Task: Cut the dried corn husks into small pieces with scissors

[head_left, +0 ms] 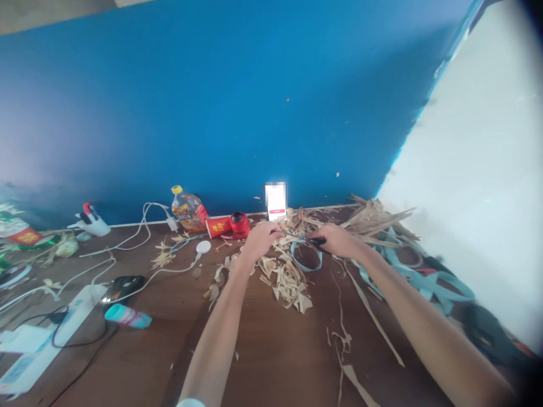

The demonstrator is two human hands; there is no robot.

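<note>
At the lower left of the frame I see a white power strip (42,330) with cables, and just right of it a teal tube (127,316) lying on the brown table (275,350). Along the blue wall stand a drink bottle (189,212), a red cup (218,227) on its side and a lit phone (275,200). At centre, my view catches the left hand (259,238) with its fingers curled shut at the top of a pile of pale, dry, curled leaf scraps (288,277); whether they pinch a strip is too small for me to tell. Just right of it, the right hand (339,240) grips dark-handled scissors (311,240), the thin blades pointing left toward the other hand. Right below the scissors a light blue band (306,261) lies in a loop on the table. Further right sit a heap of longer tan husks (377,217) and more blue bands (428,282).
</note>
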